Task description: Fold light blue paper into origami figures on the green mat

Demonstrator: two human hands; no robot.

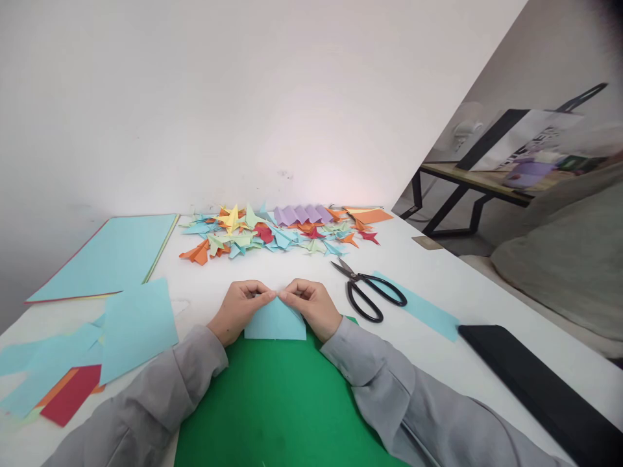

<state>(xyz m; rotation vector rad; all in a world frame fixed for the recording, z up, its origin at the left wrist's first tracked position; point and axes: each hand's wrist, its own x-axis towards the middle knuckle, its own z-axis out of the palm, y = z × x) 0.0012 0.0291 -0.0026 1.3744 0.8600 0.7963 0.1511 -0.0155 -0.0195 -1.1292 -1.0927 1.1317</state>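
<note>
A small light-blue sheet of paper (275, 323) is held up over the front of a green mat (277, 402). My left hand (243, 308) pinches its upper left edge between thumb and fingers. Close beside it, my right hand (314, 306) pinches the upper right edge, and the two thumbs nearly meet at the top middle. The paper's lower edge shows straight between the hands; its upper part is hidden by my fingers. Black-handled scissors (363, 288) lie with blades apart to the right of my right hand.
Folded coloured paper shapes (272, 235) crowd the wall side, with a pleated purple paper (302, 215) among them. Blue sheets (111, 253) and cut pieces (139, 331) lie left. A blue strip (428, 314) and a long black object (535, 383) lie right.
</note>
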